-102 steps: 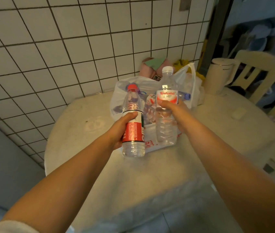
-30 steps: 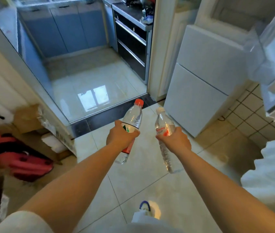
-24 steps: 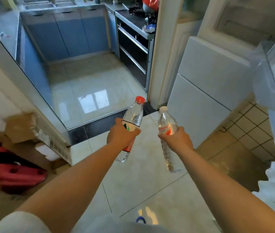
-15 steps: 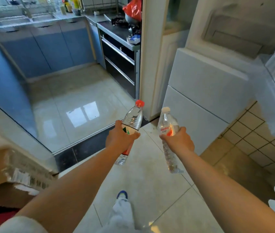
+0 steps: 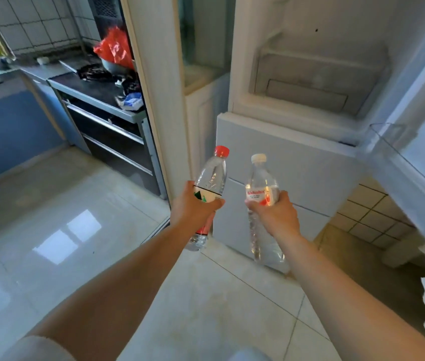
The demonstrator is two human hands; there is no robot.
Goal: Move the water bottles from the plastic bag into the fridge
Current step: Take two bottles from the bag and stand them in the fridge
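Note:
My left hand (image 5: 193, 209) grips a clear water bottle with a red cap and red label (image 5: 212, 173), held upright and slightly tilted. My right hand (image 5: 275, 213) grips a second clear water bottle with a white cap (image 5: 259, 178). Both are held in front of a white fridge (image 5: 284, 157). Its upper compartment (image 5: 310, 79) stands open with pale shelves inside. The open upper door (image 5: 419, 142) hangs at the right with a clear door shelf. The lower fridge door is closed. The plastic bag is out of view.
A white door frame post (image 5: 154, 95) stands left of the fridge. Beyond it is a kitchen with a dark stove unit (image 5: 107, 121), a red bag (image 5: 115, 48) on it and blue cabinets (image 5: 5, 118). Glossy floor tiles (image 5: 63, 230) lie below.
I have left the table with both bottles and walked up to the fridge. The view has risen, so the open upper compartment now shows. Both hands keep their grips.

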